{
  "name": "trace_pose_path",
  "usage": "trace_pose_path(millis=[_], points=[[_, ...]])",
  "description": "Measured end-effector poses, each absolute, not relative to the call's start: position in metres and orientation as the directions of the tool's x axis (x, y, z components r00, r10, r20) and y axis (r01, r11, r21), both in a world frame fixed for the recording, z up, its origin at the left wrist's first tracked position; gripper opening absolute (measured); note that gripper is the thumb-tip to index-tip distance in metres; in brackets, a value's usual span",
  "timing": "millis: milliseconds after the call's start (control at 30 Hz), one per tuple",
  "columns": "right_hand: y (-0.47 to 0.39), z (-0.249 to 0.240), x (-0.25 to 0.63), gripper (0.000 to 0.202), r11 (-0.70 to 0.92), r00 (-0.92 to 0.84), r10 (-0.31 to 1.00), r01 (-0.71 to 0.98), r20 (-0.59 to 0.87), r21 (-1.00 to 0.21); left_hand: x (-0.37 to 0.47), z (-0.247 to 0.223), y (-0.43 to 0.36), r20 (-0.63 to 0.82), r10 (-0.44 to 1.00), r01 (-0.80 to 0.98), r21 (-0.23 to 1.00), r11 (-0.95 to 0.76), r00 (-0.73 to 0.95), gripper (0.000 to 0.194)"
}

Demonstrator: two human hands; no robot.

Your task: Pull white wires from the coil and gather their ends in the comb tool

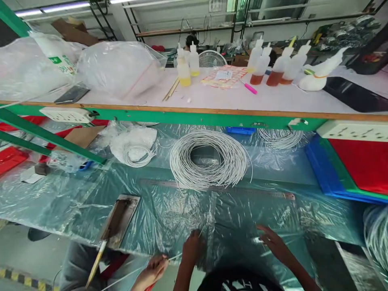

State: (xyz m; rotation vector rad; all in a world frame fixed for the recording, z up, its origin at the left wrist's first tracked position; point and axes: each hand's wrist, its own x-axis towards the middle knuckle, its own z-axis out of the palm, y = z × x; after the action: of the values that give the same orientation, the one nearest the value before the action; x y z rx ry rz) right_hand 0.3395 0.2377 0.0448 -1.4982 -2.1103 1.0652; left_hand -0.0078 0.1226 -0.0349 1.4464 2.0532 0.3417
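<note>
Near the table's front edge my left hand is closed on a thin white cable, which runs left to another person's hand. Off to the right, my right hand is over the plastic-covered table with its fingers apart; a small shiny spot shows beside them, too small to name. Behind both hands lies a large coil of white cable, with a steel ruler passing along its front side.
A dark metal tray with a wooden-handled brush is at left. Red, green and blue sheets are stacked at right. Above runs a shelf with squeeze bottles. A smaller coil lies back left.
</note>
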Motion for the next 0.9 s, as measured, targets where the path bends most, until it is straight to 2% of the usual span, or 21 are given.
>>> trace_pose_path(millis=[67,133,233,333,433,533,600,700,800,900], points=[[0.218,0.044,0.365,0.088,0.050,-0.304,0.936,0.619,-0.181,-0.784,-0.004,-0.039,0.124,-0.303,0.929,0.763,0.543,0.350,-0.211,0.042],[0.205,0.048,0.380,0.085,0.005,-0.224,0.962,0.580,-0.154,-0.814,0.000,-0.041,0.126,-0.270,0.940,0.765,0.555,0.327,-0.207,0.037],[0.188,0.054,0.384,0.072,0.049,-0.168,0.984,0.552,-0.053,-0.832,0.004,-0.039,0.129,-0.230,0.954,0.784,0.549,0.289,-0.191,0.031],[0.171,0.062,0.384,0.063,0.131,-0.148,0.987,0.532,0.060,-0.836,0.011,-0.035,0.134,-0.152,0.980,0.819,0.541,0.192,-0.129,0.035],[0.164,0.080,0.403,0.057,0.211,-0.085,0.977,0.530,0.196,-0.821,0.030,-0.034,0.147,0.002,1.000,0.786,0.619,0.011,-0.016,0.041],[0.172,0.112,0.450,0.052,0.254,0.081,0.923,0.608,0.377,-0.752,0.078,-0.021,0.169,0.192,0.970,0.601,0.760,-0.245,0.152,0.042],[0.182,0.132,0.487,0.049,0.212,0.217,0.857,0.679,0.468,-0.702,0.129,0.000,0.180,0.254,0.916,0.494,0.780,-0.384,0.311,0.044],[0.200,0.146,0.524,0.043,0.095,0.317,0.808,0.761,0.496,-0.642,0.218,0.039,0.194,0.177,0.846,0.537,0.703,-0.466,0.503,0.042],[0.217,0.145,0.530,0.049,-0.027,0.320,0.855,0.813,0.408,-0.581,0.293,0.069,0.217,0.074,0.851,0.656,0.603,-0.454,0.520,0.036],[0.225,0.140,0.526,0.057,-0.108,0.311,0.892,0.851,0.328,-0.514,0.338,0.083,0.243,0.054,0.866,0.697,0.571,-0.435,0.496,0.033]])
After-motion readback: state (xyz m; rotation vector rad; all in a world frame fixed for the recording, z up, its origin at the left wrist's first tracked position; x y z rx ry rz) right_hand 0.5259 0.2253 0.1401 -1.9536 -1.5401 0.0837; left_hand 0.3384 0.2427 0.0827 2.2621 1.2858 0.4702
